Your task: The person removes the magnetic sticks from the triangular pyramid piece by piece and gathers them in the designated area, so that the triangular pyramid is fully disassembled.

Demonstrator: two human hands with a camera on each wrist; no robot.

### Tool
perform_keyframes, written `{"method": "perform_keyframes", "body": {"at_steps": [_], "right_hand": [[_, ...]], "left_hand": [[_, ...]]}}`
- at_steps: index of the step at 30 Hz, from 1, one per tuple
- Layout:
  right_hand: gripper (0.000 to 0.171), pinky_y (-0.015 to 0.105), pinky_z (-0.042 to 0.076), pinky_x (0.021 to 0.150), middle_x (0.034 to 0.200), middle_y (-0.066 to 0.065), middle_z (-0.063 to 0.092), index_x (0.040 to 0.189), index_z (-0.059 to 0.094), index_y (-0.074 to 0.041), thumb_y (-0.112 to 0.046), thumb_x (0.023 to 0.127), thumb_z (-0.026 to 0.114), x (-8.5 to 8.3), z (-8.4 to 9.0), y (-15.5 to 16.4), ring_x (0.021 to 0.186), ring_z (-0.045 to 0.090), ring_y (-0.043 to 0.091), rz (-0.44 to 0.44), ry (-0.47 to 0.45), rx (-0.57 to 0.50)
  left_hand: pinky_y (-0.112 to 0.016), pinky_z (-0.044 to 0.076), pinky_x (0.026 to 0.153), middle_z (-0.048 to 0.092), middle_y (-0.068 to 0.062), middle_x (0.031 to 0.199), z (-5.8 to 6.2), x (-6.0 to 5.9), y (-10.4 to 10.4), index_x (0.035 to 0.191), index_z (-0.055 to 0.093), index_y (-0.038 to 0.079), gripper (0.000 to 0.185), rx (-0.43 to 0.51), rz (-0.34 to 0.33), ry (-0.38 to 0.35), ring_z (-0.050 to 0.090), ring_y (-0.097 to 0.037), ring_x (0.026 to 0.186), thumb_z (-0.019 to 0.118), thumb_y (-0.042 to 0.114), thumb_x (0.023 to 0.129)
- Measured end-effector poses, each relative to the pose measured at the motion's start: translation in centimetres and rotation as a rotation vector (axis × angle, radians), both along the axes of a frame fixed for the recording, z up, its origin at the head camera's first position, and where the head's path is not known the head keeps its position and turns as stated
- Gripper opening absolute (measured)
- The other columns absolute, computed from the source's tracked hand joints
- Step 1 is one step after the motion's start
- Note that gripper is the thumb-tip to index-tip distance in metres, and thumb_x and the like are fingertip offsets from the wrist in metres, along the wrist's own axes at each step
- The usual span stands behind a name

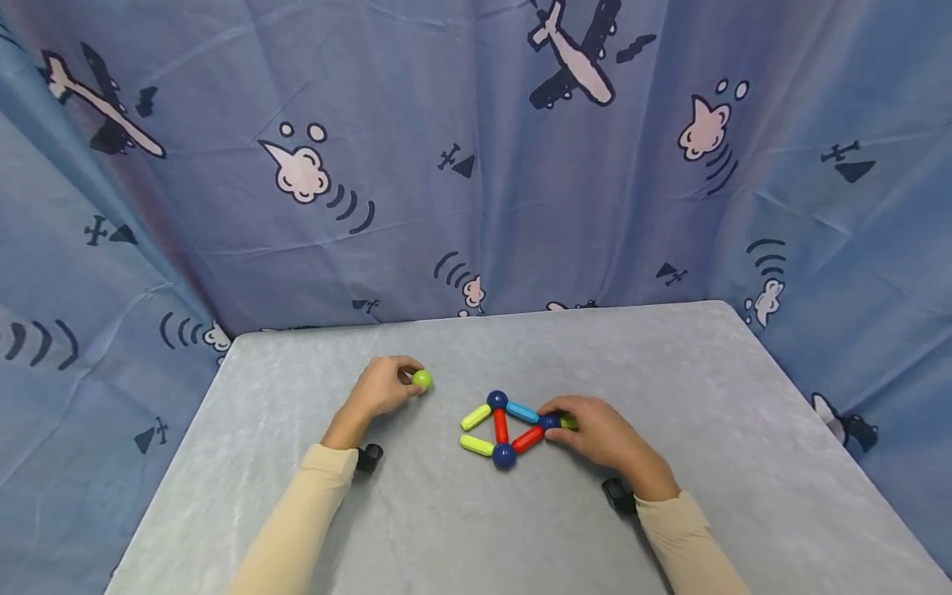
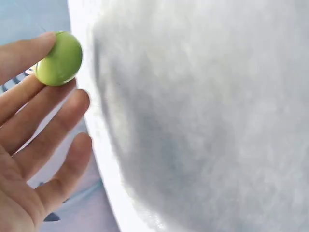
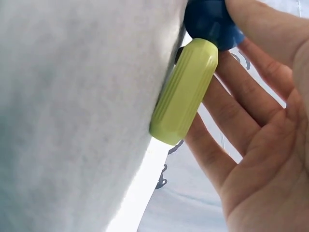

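Observation:
My left hand (image 1: pixel 383 387) pinches a light green ball (image 2: pixel 60 59) between thumb and fingertips, left of the joined pieces. My right hand (image 1: pixel 591 430) grips a dark blue ball (image 3: pixel 212 21) at the right corner of a flat figure of rods and balls. From that ball a yellow-green rod (image 3: pixel 184 92) points back under the palm. A light blue rod (image 1: pixel 522 411) and a red rod (image 1: pixel 528 440) run from it to two other dark blue balls, the far one (image 1: pixel 497 400) and the near one (image 1: pixel 503 456). Another red rod (image 1: pixel 501 426) links those two.
Two more yellow-green rods, an upper one (image 1: pixel 476 417) and a lower one (image 1: pixel 477 445), stick out leftward from the figure. Everything lies on a grey cloth-covered table (image 1: pixel 461 529). A blue curtain (image 1: pixel 416 165) with printed planes hangs behind and at the sides.

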State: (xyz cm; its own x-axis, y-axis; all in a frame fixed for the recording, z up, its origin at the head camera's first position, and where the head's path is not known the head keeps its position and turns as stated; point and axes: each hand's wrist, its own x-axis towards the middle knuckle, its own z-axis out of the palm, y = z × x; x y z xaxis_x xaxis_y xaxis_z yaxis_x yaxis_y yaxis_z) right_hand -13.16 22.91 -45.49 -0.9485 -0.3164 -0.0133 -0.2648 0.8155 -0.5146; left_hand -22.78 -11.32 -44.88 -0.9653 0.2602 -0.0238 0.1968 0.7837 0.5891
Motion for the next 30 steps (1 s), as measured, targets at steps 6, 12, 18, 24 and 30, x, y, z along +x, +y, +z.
{"method": "perform_keyframes", "body": {"at_steps": [6,12,18,24,30], "right_hand": [[0.032,0.048,0.052,0.098,0.118,0.001,0.071,0.117,0.072,-0.019,-0.024,0.086,0.078,-0.1,0.1,0.1,0.109,0.064,0.021,0.005,0.001,-0.011],[0.032,0.048,0.051,0.098,0.119,0.001,0.07,0.118,0.071,-0.019,-0.024,0.087,0.077,0.0,0.0,0.2,0.11,0.064,0.021,0.014,-0.012,-0.016],[0.032,0.049,0.051,0.1,0.12,0.001,0.07,0.119,0.071,-0.019,-0.025,0.088,0.076,0.1,0.0,0.2,0.112,0.064,0.022,0.012,-0.013,-0.021],[0.032,0.049,0.05,0.1,0.121,0.001,0.069,0.119,0.07,-0.019,-0.025,0.089,0.076,0.1,0.1,0.2,0.112,0.063,0.021,0.005,-0.028,-0.02],[0.032,0.049,0.05,0.101,0.122,0.001,0.069,0.12,0.07,-0.021,-0.026,0.089,0.075,0.0,0.1,0.0,0.113,0.062,0.021,-0.006,-0.049,-0.022]], "left_hand": [[-0.039,0.054,0.082,0.075,-0.005,0.103,-1.0,-1.6,0.0,0.117,0.073,0.013,0.035,0.072,0.035,0.036,0.069,-0.02,0.093,0.081,0.018,0.083],[-0.039,0.055,0.084,0.075,-0.007,0.104,-1.7,-2.1,0.3,0.116,0.073,0.01,0.035,0.078,0.04,0.011,0.07,-0.02,0.094,0.081,0.016,0.083],[-0.04,0.055,0.087,0.074,-0.007,0.106,-1.7,-2.0,0.4,0.118,0.072,0.012,0.036,0.083,0.05,-0.017,0.069,-0.02,0.097,0.08,0.018,0.084],[-0.042,0.054,0.092,0.072,-0.01,0.118,-1.6,-1.9,0.2,0.128,0.067,0.011,0.045,0.117,0.03,-0.027,0.069,-0.023,0.104,0.079,0.017,0.085],[-0.045,0.052,0.096,0.068,-0.012,0.128,-1.4,-1.6,-0.3,0.136,0.06,0.01,0.056,0.135,0.017,-0.022,0.069,-0.027,0.109,0.08,0.018,0.085]]}}
